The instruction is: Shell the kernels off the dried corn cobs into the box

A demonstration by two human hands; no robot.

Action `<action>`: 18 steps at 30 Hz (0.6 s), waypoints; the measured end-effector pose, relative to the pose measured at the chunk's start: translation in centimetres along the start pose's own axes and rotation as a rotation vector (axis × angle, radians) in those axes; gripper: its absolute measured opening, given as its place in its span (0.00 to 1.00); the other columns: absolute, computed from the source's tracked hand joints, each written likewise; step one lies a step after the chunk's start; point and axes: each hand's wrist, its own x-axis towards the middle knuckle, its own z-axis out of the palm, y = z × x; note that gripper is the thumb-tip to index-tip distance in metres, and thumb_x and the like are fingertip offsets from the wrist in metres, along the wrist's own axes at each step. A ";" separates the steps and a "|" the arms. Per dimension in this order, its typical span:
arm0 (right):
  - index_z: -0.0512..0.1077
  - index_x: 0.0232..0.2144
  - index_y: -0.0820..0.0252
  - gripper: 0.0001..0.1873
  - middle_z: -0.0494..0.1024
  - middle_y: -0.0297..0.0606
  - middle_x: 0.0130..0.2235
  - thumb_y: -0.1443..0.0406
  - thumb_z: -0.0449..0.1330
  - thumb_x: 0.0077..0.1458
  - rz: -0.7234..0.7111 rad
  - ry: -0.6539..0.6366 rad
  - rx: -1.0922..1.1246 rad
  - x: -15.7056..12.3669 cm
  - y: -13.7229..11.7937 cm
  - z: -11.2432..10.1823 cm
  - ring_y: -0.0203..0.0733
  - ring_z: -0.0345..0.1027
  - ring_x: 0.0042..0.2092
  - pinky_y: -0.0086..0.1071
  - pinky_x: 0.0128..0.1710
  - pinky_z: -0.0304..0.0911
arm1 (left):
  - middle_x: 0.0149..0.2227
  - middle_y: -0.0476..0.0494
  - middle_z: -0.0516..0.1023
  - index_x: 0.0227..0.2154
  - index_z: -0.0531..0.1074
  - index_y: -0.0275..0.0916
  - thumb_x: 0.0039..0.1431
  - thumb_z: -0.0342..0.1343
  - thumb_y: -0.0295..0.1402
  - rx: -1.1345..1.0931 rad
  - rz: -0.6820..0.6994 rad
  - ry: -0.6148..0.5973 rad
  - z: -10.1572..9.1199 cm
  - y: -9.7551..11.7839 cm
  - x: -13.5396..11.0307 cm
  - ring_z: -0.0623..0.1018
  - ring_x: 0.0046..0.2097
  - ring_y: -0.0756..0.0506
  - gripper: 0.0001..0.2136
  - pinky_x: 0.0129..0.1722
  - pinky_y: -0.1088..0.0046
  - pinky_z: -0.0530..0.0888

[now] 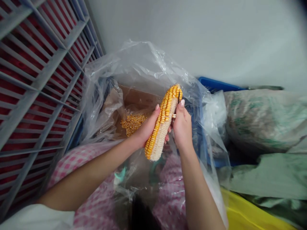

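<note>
My left hand [151, 126] is wrapped round an ear of corn [164, 116], its thumb along the near side. The cob is tilted, top end away from me. Yellow kernels cover its left side, while a pale strip on the right is bare of them. In my right hand [183, 123] is a thin dark pointed tool [178, 96], its tip against the kernels near the cob's top; its handle is mostly hidden by my fingers. Loose kernels [133, 124] lie in a heap below, inside a clear plastic bag [148, 54] that lines a box.
Slatted plastic crates [35, 86] with red behind the slats stand along the left. A pale wall [192, 35] rises behind. To the right lie a woven sack [259, 118], a blue bin edge [216, 83], green cloth-like sheeting [273, 175] and something yellow [244, 210].
</note>
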 end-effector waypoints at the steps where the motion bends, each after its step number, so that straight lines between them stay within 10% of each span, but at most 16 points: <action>1: 0.64 0.24 0.56 0.27 0.60 0.27 0.16 0.41 0.42 0.51 0.023 0.004 0.024 0.1 -0.1 0.1 0.29 0.49 0.13 0.25 0.12 0.45 | 0.18 0.50 0.69 0.30 0.68 0.36 0.55 0.34 0.55 0.018 0.020 0.012 0.0 0.0 0.0 0.69 0.16 0.51 0.27 0.14 0.76 0.66; 11: 0.66 0.25 0.58 0.22 0.65 0.29 0.22 0.46 0.51 0.48 -0.138 0.141 -0.263 -0.7 -0.6 1.3 0.32 0.56 0.24 0.26 0.24 0.51 | 0.34 0.48 0.74 0.40 0.67 0.41 0.58 0.45 0.44 0.253 0.572 0.301 -0.6 -1.3 1.0 0.74 0.34 0.51 0.15 0.32 0.79 0.70; 18: 0.58 0.17 0.58 0.20 0.57 0.26 0.17 0.52 0.54 0.50 -0.217 0.143 -0.315 -0.4 -0.3 1.4 0.29 0.48 0.20 0.26 0.21 0.44 | 0.27 0.50 0.72 0.44 0.66 0.44 0.56 0.45 0.48 0.223 0.427 0.261 -0.6 -1.4 0.4 0.72 0.24 0.52 0.17 0.24 0.76 0.70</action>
